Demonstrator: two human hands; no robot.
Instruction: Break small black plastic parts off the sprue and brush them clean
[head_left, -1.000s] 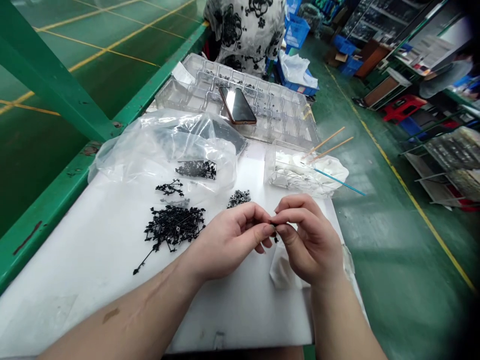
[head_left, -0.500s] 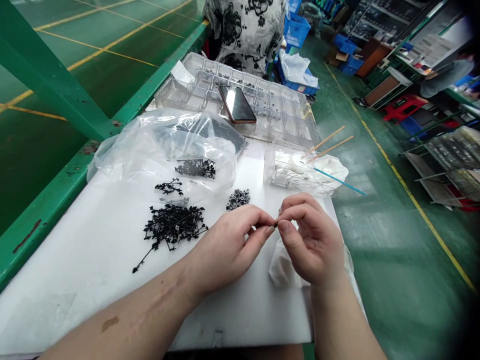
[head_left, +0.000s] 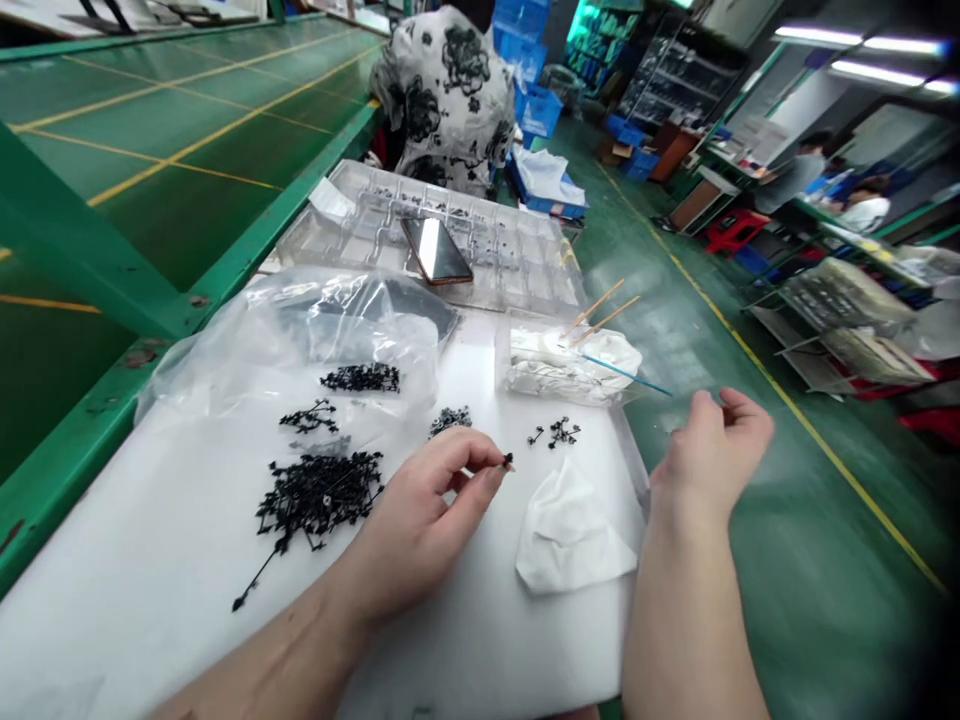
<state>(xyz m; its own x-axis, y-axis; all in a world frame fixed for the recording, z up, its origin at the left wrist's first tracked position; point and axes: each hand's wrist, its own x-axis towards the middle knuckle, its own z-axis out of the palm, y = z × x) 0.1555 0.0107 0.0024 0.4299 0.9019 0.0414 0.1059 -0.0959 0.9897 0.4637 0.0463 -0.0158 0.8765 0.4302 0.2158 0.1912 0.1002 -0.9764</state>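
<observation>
My left hand (head_left: 427, 510) pinches a tiny black part (head_left: 508, 461) between thumb and forefinger above the white table top (head_left: 150, 600). Off the table's right edge, my right hand (head_left: 716, 440) hangs over the green floor with its fingers loosely curled; nothing shows in it. A crumpled white cloth (head_left: 568, 535) lies between the two hands. Left of my left hand lies a heap of black plastic parts (head_left: 319, 495). A small cluster of little rings (head_left: 450, 420) and a few loose black pieces (head_left: 556, 432) lie further back.
A clear plastic bag (head_left: 300, 335) holds more black parts. A clear box (head_left: 559, 360) contains white wipes and thin sticks. A phone (head_left: 436, 250) rests on clear compartment trays (head_left: 517, 255). A person in a flowered top (head_left: 446, 95) sits at the far end. A green rail (head_left: 112, 400) lines the left.
My right hand let go of the small part and swung out to the right, past the table edge. The left hand keeps the part. The view tilted upward.
</observation>
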